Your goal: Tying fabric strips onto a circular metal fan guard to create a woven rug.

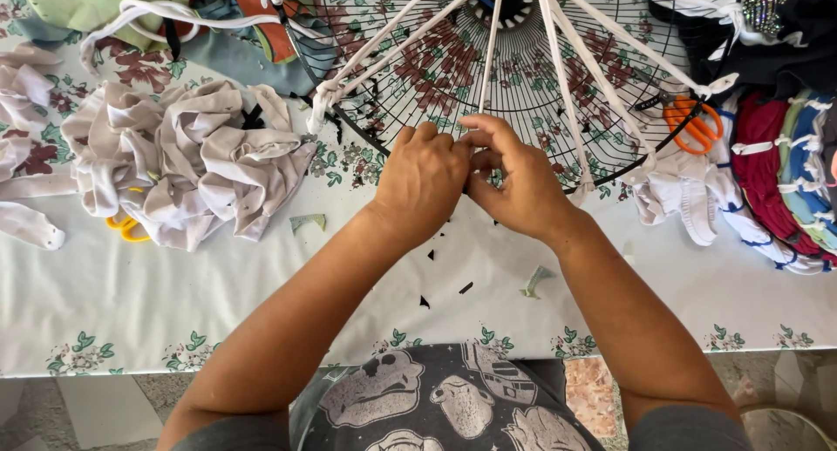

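Both hands meet at the centre of the frame, over the near rim of a round black wire fan guard (410,146) lying flat on the table in the upper middle. The left hand (425,179) has its fingers curled inward, knuckles up, fingertips pressed against those of the right hand (516,183). The right hand's thumb and forefinger are closed together at the lower end of a white fabric strip (490,59) that runs from the hub down to the rim. The exact hold of the left fingers is hidden behind its own knuckles; it cannot be told what they pinch.

Several more white strips fan outward from the hub to the rim, knotted at the edge.

A heap of white fabric scraps (187,159) lies at left centre, well apart from the hands, with yellow-handled scissors (128,227) partly under it. Orange-handled scissors (694,124) rest on the guard's right edge. Bundles of red and blue cloth (785,168) sit at the far right. Small black and pale green offcuts dot the floral tablecloth (131,303) below the hands.
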